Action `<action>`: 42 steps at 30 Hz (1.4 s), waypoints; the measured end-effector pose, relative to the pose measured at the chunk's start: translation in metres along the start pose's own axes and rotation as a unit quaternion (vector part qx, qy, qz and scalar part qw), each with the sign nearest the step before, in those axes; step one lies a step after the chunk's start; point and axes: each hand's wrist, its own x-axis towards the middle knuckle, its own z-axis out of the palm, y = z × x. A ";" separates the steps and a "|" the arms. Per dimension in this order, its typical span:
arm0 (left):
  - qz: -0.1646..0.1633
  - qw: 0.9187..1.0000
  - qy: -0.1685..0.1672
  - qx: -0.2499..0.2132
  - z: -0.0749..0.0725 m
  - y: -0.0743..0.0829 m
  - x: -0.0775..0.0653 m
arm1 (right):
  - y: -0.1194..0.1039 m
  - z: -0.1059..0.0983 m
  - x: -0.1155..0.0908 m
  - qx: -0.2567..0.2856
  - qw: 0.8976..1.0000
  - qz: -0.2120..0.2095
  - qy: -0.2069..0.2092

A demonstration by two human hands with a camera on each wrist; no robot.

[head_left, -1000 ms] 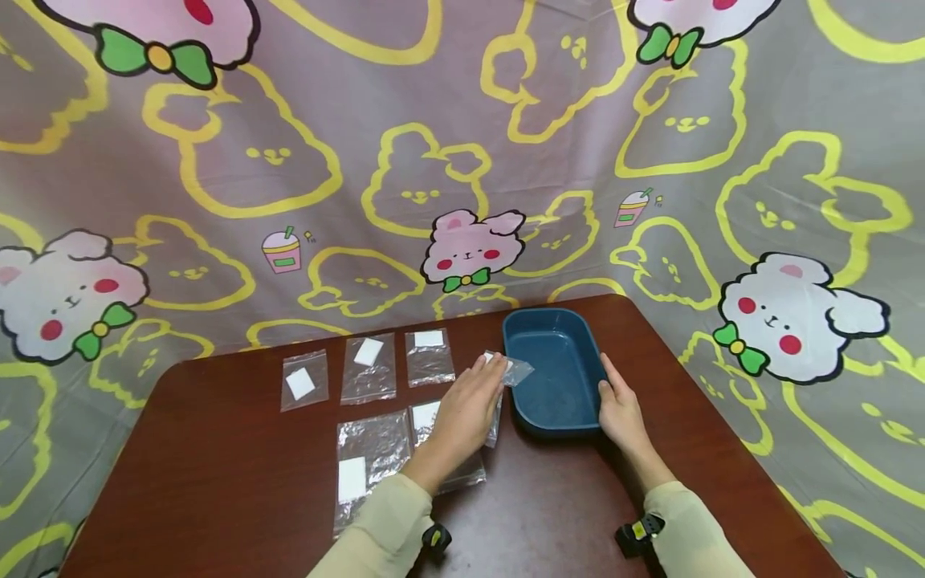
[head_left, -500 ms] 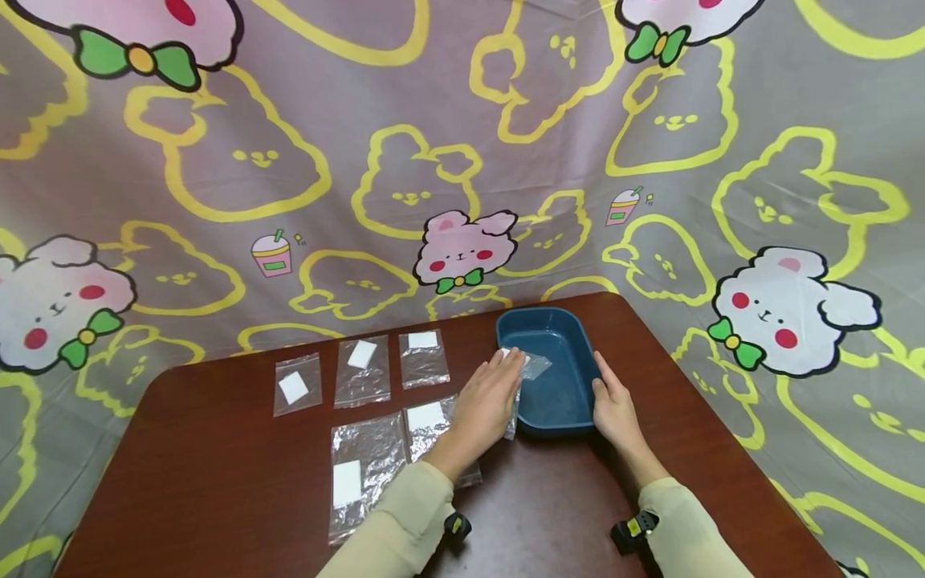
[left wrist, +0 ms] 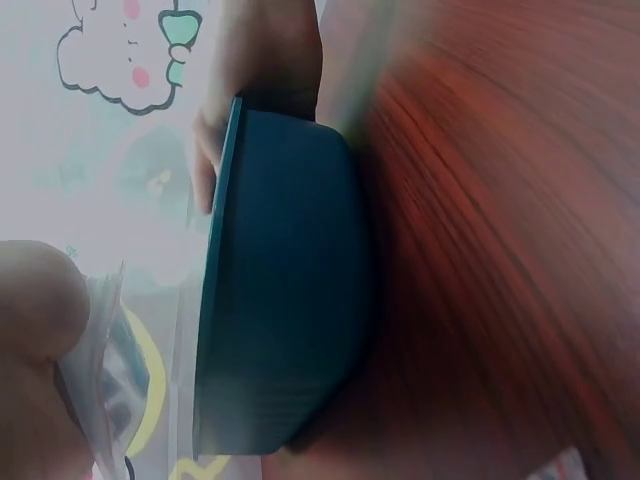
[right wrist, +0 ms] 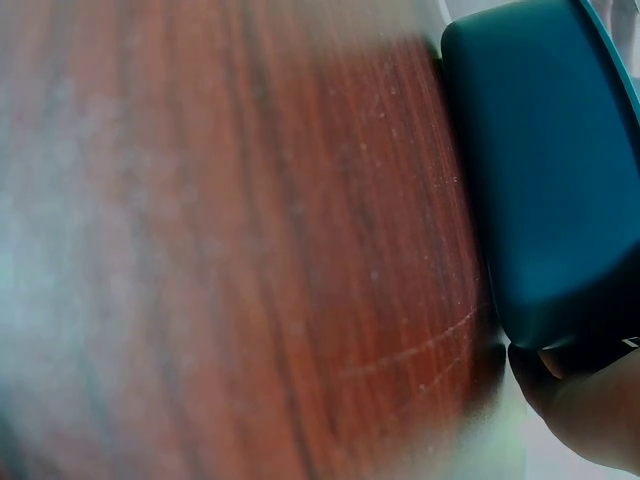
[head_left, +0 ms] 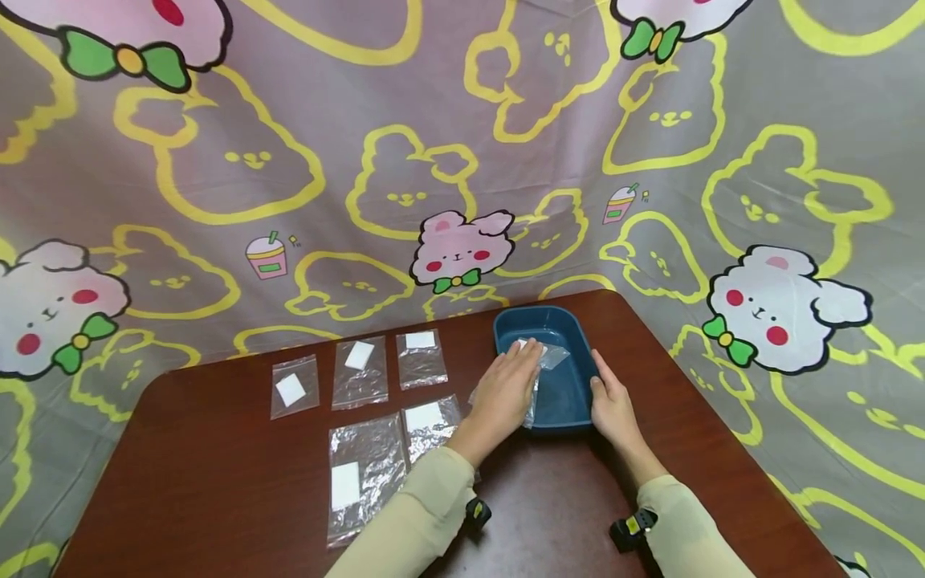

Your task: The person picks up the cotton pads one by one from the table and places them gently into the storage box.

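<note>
The clear plastic bag [head_left: 555, 356] looked creased and glossy, a white patch showing beside the fingertips. The left hand [head_left: 504, 387] held it pinched, its film jutting out past the fingers and hanging along the palm, over the left side of the deep blue tub [head_left: 571, 397]; contact with the rim could not be told. That tub stood near the far right corner of the desk [head_left: 231, 482], its right rim gripped by the right hand [head_left: 614, 409]. Other bags [head_left: 372, 437] with white inserts lay left of it, some near the far edge.
</note>
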 end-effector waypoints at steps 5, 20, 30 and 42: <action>-0.001 1.000 -0.005 -0.001 0.002 0.008 0.012 | 0.000 0.000 0.002 0.002 1.000 -0.003 -0.004; -0.028 0.999 -0.033 -0.016 0.016 0.022 0.039 | 0.000 0.000 0.000 0.010 1.000 -0.002 -0.011; -0.026 0.999 -0.038 0.003 0.021 0.028 0.049 | 0.002 0.000 0.000 0.002 1.000 -0.008 -0.010; -0.039 0.997 -0.042 0.044 0.026 0.033 0.053 | 0.004 0.000 0.000 -0.009 0.999 -0.037 0.011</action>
